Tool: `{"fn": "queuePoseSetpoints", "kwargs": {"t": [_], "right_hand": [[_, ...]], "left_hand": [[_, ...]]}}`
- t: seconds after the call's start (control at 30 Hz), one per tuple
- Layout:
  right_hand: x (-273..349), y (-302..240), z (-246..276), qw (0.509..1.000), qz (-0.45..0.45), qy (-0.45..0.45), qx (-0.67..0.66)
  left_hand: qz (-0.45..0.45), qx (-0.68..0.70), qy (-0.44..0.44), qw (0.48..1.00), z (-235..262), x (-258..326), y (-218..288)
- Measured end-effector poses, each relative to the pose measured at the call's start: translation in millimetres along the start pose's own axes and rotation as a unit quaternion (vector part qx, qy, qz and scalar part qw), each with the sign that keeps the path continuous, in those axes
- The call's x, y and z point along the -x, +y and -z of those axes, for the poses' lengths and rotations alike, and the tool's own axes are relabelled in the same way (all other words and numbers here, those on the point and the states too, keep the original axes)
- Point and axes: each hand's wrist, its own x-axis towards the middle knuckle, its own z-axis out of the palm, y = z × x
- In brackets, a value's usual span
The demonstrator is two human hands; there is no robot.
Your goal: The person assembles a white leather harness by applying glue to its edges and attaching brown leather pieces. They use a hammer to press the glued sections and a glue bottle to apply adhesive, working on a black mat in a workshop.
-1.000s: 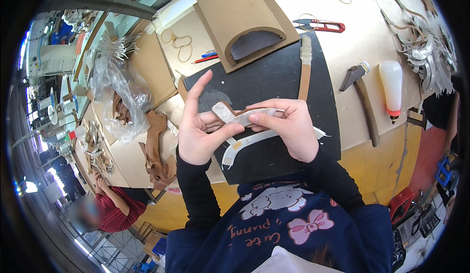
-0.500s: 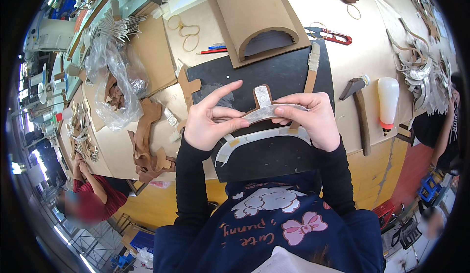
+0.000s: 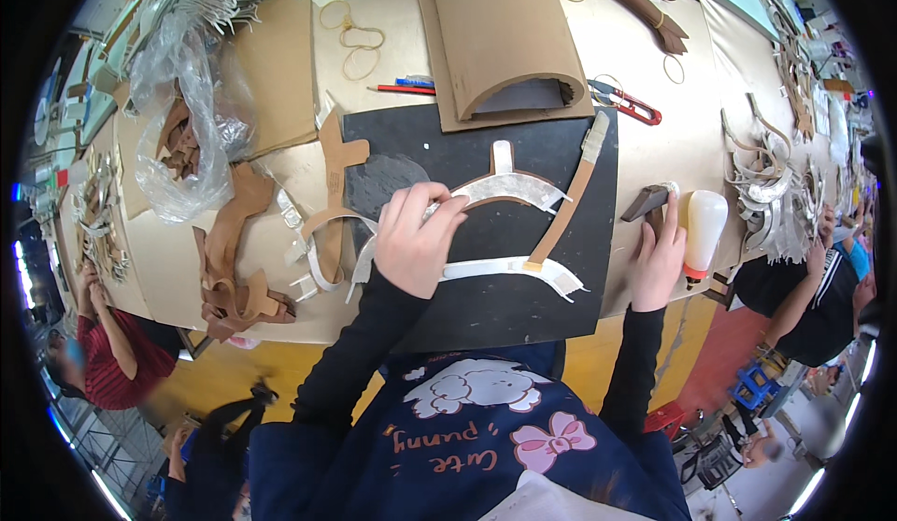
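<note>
On a black work board (image 3: 523, 320) lies a curved brown leather piece (image 3: 512, 187) with a pale lining strip and a short tab pointing away from me. My left hand (image 3: 418, 241) pinches its left end between thumb and fingers. To the right of the board, my right hand (image 3: 660, 264) is closed around the handle of a hammer (image 3: 647, 202), whose head rests on the table; most of the handle is hidden. Nearer me on the board is a white-faced curved strip (image 3: 509, 266), and a brown strap (image 3: 567, 199) slants above its right part.
A white bottle with a red cap (image 3: 705, 231) lies beside the hammer. Behind the board are a half-round cardboard form (image 3: 509, 40), red snips (image 3: 635, 107) and pencils (image 3: 406, 88). Leather pieces (image 3: 234, 231) and a plastic bag (image 3: 192, 166) fill the left. Other people work at both sides.
My right hand has let go of the leather piece and moved right to the hammer. The piece now lies flat on the board, with my left hand at its end. The view has shifted.
</note>
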Motion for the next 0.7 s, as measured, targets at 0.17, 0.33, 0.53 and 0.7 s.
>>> {"fn": "queuePoseSetpoints", "kwargs": {"t": [0.17,0.33,0.53,0.7], "right_hand": [[5,-28,34,0.903,-0.179,-0.025,-0.389],[19,-100,49,0.869,0.144,-0.024,-0.472],[2,-133,42,0.929,0.29,-0.17,-0.156],[-2,-146,37,0.922,0.304,-0.138,-0.194]], "left_hand": [[-0.046,0.009,-0.009,0.999,1,12,-18],[-0.044,0.02,-0.018,0.999,4,11,-18],[-0.066,-0.075,-0.032,0.994,9,16,-11],[-0.039,-0.015,-0.042,0.998,9,19,-14]]}}
